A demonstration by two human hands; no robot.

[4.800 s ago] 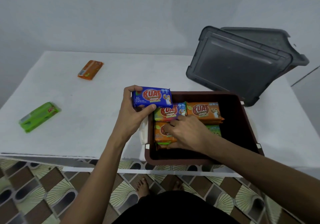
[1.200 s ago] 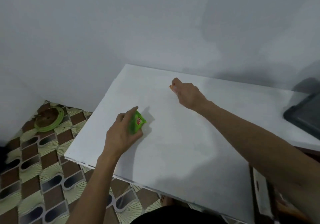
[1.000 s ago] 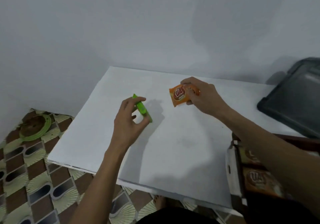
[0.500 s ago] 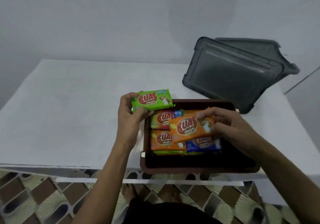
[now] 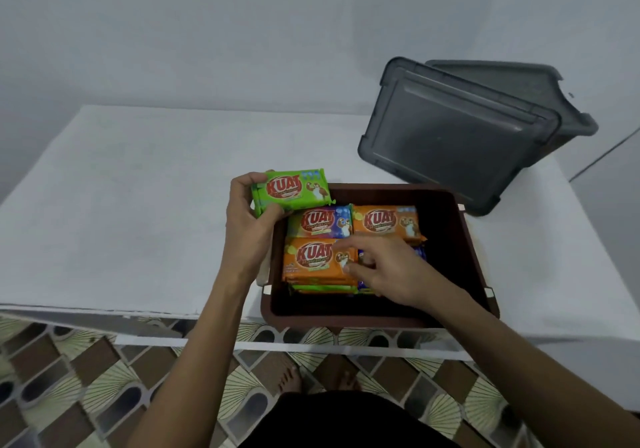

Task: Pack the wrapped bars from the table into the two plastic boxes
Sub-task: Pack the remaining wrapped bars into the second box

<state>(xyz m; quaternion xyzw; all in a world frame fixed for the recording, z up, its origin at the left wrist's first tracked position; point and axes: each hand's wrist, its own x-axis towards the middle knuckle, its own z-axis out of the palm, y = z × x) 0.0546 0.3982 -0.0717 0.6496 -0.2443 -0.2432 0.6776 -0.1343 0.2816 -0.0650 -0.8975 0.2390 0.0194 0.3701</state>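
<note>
The left hand point(image 5: 247, 229) is clamped on a green wrapped bar point(image 5: 292, 190), thumb under and fingers over its left end, holding it above the far-left corner of the brown rectangular plastic box point(image 5: 467, 257) on the white table point(image 5: 121, 205). The right hand point(image 5: 388, 267) lies loosely spread inside the box, fingertips touching the near orange wrapped bar point(image 5: 313, 258), gripping nothing. Behind, 2 dark grey plastic lids point(image 5: 457, 135) lean stacked.

The white table point(image 5: 121, 212) carries a brown box point(image 5: 464, 250) and grey lids point(image 5: 450, 135).
</note>
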